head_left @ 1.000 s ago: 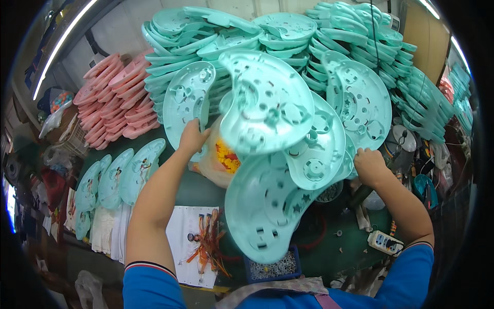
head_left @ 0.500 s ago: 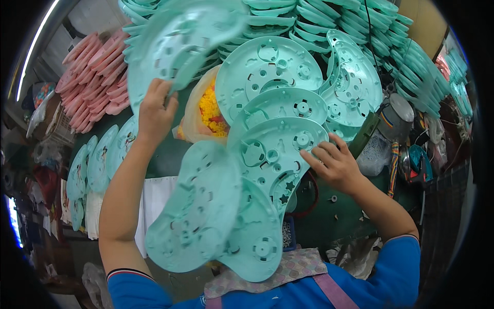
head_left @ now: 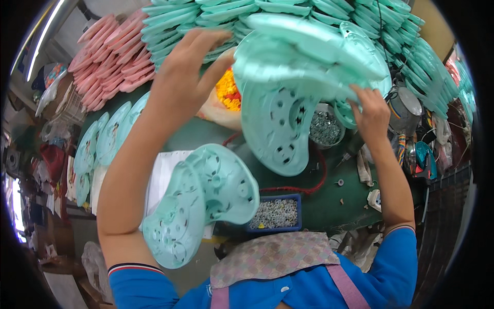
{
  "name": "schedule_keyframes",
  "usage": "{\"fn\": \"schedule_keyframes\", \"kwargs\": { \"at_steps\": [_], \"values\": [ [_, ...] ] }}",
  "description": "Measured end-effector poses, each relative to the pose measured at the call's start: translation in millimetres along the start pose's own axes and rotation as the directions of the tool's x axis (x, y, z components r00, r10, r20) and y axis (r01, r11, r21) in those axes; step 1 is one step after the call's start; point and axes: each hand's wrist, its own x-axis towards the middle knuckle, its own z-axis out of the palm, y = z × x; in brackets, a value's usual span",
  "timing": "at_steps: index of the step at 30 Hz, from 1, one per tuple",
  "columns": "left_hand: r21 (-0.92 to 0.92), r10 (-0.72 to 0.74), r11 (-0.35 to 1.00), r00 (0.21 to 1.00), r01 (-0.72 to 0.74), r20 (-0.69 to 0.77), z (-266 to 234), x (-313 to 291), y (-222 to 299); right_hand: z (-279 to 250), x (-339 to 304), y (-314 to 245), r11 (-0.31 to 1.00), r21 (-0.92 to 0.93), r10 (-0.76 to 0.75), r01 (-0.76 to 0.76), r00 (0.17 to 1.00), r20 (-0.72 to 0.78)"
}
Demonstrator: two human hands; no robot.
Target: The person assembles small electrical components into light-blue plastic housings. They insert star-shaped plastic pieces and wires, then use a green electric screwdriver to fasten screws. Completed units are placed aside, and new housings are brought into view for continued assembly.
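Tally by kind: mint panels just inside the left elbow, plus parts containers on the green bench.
Curved mint panels: 2
Blue rectangular tray of small parts: 1
Round tub of small metal parts: 1
Bag of yellow and red pieces: 1
Total: 5

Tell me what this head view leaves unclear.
All in the head view:
Blurred mint-green curved plastic shell: surface details, lost to motion blur.
Right hand: exact contact with that shell, blurred.
Mint-green plastic shell stacks: tops, cut by upper edge.
White plastic power strip: end, behind right forearm.

one blue tray (head_left: 299, 212), one patterned apron (head_left: 275, 260) and dozens of turquoise shells (head_left: 278, 139) show.
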Motion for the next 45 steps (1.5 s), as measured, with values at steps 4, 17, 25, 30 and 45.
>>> {"fn": "schedule_keyframes", "kwargs": {
  "at_steps": [4,17,25,30,45],
  "values": [
    [0.162,-0.281,0.956,0.917,0.243,0.283,-51,-109,33,40,37,55,0.920,-0.265,0.332,-0.290,0.934,0.130],
    [0.074,-0.662,0.677,0.562,0.732,0.496,-20,-331,156,17,-37,-145,0.689,0.526,-0.646,0.499,0.752,0.132],
    [0.338,-0.636,0.771,0.672,0.539,0.378,-1,-361,172,61,-48,-56,0.847,0.306,-0.528,0.436,0.762,0.375],
    [0.313,-0.547,0.806,0.834,0.502,0.072,25,-374,183,55,-32,-51,0.763,0.176,-0.645,0.622,0.749,0.151],
    [0.292,-0.372,0.908,0.897,0.299,0.240,33,-299,132,-11,-89,-89,0.837,0.510,-0.388,0.197,0.871,0.302]
  ]
}}
